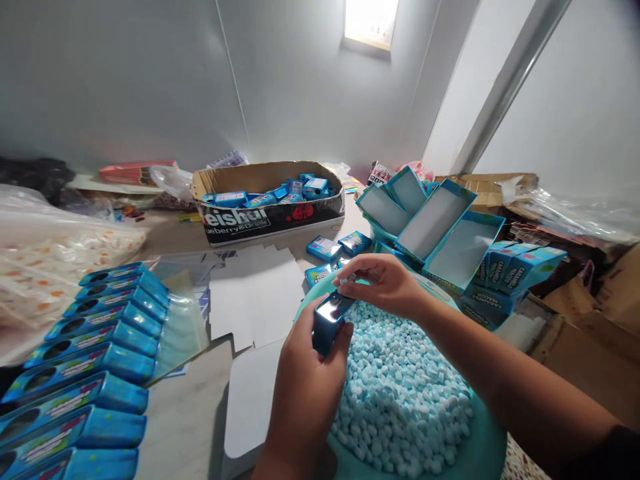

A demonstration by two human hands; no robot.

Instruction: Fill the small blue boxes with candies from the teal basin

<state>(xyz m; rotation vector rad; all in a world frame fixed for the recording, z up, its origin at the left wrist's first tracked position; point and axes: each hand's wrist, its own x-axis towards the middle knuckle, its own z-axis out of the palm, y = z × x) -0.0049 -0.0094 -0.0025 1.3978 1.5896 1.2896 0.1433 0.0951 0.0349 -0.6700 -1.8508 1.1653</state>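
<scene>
My left hand (307, 373) is wrapped around a small blue candy box (327, 320), tilted, with light glaring off its face. At the box's upper end, my right hand (383, 283) has thumb and fingers pinched together. Something small and pale shows at those fingertips, too small to make out. Both hands are over a turquoise tub (493, 440) heaped with pale blue and white candies (405, 387). Just beyond the tub's far rim lie several closed blue boxes (324, 248).
A row of blue boxes (100, 360) with dark round openings stands at left. Behind is a cardboard carton (270, 227) of blue boxes. Open blue trays (437, 217) and stacked boxes (530, 270) rise at right. White card sheets (250, 293) and a white lid (253, 400) lie left of the tub.
</scene>
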